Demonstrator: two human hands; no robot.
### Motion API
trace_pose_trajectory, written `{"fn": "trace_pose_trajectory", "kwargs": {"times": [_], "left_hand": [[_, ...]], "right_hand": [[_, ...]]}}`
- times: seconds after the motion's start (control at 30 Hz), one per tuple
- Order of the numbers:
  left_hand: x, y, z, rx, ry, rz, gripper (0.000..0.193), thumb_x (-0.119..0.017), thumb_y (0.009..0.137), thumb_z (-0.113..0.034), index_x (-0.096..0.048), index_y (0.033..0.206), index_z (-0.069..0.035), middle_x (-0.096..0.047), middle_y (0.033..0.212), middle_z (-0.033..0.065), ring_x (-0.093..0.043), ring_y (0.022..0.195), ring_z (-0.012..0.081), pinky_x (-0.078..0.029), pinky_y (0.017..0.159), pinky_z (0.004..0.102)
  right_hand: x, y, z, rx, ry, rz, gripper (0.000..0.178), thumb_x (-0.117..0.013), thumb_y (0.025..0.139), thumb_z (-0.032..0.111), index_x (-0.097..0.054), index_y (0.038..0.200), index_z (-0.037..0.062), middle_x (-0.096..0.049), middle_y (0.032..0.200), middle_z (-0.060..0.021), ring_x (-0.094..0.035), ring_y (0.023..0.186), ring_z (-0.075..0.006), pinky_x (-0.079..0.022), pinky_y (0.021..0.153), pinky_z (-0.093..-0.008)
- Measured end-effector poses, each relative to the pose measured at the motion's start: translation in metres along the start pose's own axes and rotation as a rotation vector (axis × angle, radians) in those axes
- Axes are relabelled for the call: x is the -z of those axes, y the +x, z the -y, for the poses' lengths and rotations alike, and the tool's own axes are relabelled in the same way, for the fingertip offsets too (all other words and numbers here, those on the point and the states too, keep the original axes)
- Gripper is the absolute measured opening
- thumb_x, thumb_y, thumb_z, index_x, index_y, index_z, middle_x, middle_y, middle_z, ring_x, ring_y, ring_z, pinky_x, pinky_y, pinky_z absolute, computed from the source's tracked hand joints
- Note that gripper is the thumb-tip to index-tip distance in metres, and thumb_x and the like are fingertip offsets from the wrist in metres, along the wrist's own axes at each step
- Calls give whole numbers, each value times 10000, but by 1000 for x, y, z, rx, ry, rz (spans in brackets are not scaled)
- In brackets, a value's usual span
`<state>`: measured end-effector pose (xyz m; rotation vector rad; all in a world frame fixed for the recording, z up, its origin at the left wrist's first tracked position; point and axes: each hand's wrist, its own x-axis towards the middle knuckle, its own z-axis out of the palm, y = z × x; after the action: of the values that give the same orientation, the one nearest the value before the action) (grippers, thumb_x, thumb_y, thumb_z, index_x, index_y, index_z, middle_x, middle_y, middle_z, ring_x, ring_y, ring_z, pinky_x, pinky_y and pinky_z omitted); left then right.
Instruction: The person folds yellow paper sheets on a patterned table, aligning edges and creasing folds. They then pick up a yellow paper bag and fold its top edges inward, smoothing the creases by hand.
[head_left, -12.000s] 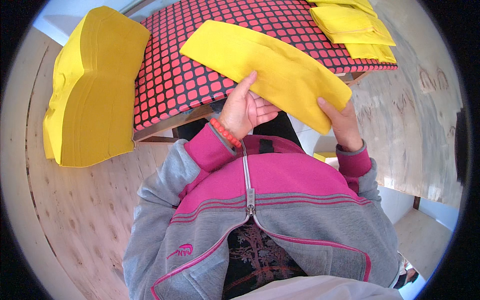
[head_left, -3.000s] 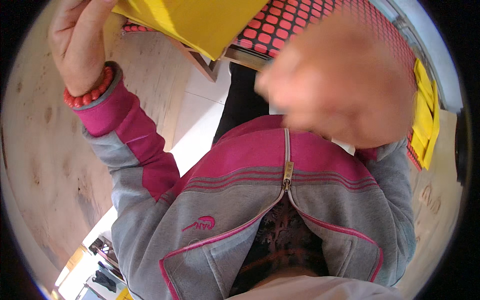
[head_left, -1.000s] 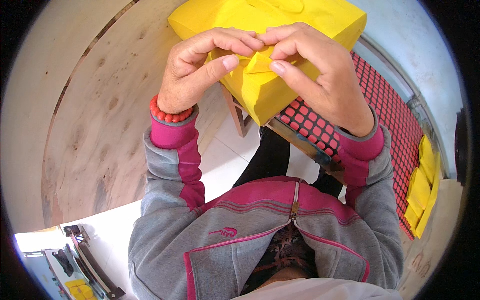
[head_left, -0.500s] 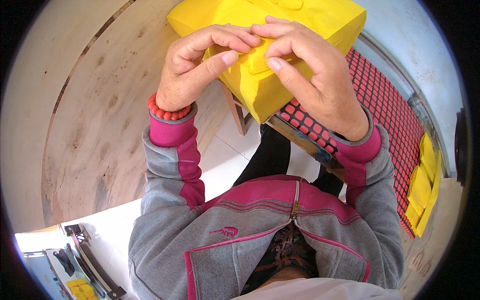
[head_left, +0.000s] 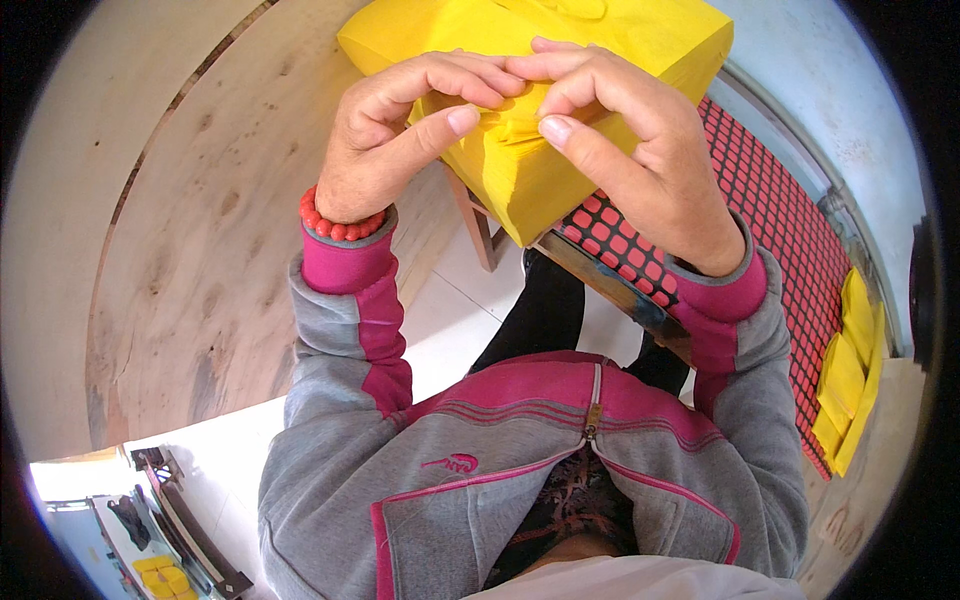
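Note:
A thick stack of yellow fabric (head_left: 530, 190), which looks like layered cloth bags with a strap loop on top, lies in front of me at the top of the head view. Over its near corner, my left hand (head_left: 395, 130) is curled, thumb and fingers pinching the raised yellow fabric. My right hand (head_left: 645, 150) bends in from the other side, its thumb and forefinger closed on a small folded edge of the same fabric. The two hands' fingertips meet above it. Part of the fabric is hidden beneath the fingers.
To the left stands a wide wooden board (head_left: 220, 250). On the right, a red-and-black checked surface (head_left: 770, 220) carries more folded yellow fabric (head_left: 848, 375). A wooden leg (head_left: 475, 220) shows under the stack. Further yellow pieces (head_left: 165, 577) lie at the lower left.
The right thumb has come closer against the folded edge, and the fabric there is slightly more bunched. The left hand is nearly unmoved.

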<state>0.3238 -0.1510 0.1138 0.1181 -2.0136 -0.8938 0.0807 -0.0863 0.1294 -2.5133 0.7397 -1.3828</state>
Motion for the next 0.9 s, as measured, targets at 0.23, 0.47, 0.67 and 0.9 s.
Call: {"fn": "trace_pose_trajectory", "kwargs": {"times": [0.23, 0.47, 0.67, 0.9], "left_hand": [[-4, 2, 0, -20, 64, -25, 145, -632, 944, 3, -701, 1070, 20, -718, 1146, 139, -654, 1162, 253, -481, 1023, 362], [-6, 3, 0, -1, 20, -48, 113, -636, 957, -20, -704, 1037, 20, -724, 1128, 130, -664, 1121, 220, -491, 995, 343], [-7, 4, -3, 49, 19, -60, 109, -620, 965, -20, -699, 1027, 21, -724, 1112, 120, -659, 1109, 206, -491, 989, 335], [-7, 5, -5, 44, 34, -54, 116, -616, 946, 5, -689, 1032, 29, -721, 1097, 116, -657, 1117, 216, -490, 987, 339]], "right_hand": [[-3, 0, 0, -33, 26, -44, 64, -593, 975, 50, -601, 983, -13, -696, 1214, -183, -621, 1237, -322, -434, 1096, -416], [-4, -1, -1, -4, -16, -66, 68, -596, 974, 54, -605, 991, -11, -705, 1172, -177, -642, 1190, -303, -443, 1090, -417], [-5, -1, 0, -9, -27, -82, 73, -602, 969, 56, -611, 987, -14, -709, 1154, -175, -650, 1175, -300, -452, 1079, -413], [-7, -1, 0, -26, 28, -111, 64, -600, 966, 41, -616, 987, -17, -710, 1151, -178, -657, 1165, -294, -472, 1048, -394]]}}
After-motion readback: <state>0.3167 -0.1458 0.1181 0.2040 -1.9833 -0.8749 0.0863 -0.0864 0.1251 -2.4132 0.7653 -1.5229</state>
